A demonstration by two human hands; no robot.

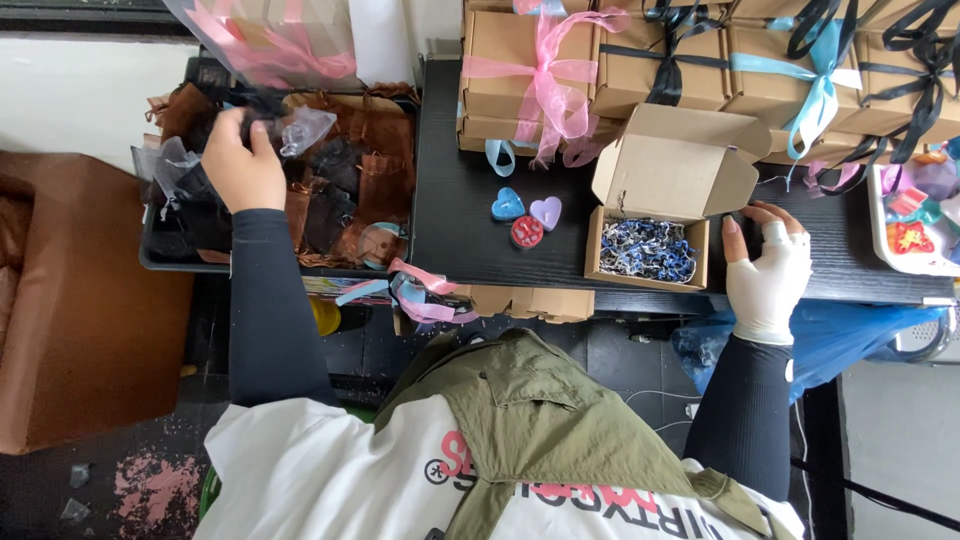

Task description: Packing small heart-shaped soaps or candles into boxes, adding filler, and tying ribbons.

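Olive-green vest (540, 420) over a white shirt fills the bottom of the view, closest to us. Our left hand (243, 160) reaches into a dark tray (160, 262) of brown and black organza pouches, fingers pinched on a black pouch (262, 108) at the tray's far side. Our right hand (768, 265), wearing a pale fingerless glove, rests on the black table (455, 210) just beside an open cardboard box (650, 225), fingers slightly spread and clamped on nothing. The box holds blue shredded paper (its lid stands tilted back). Three heart-shaped soaps (526, 215), blue, lilac and red, lie on the table left of the box, touching one another. Ribboned kraft boxes (540, 70) are stacked along the table's far edge, tied in pink, black and light blue. A white tray (905, 225) of coloured pieces sits at the right edge. Below the table we see dark flooring (130, 470) with pink stains, and a brown box (90, 310) at left.
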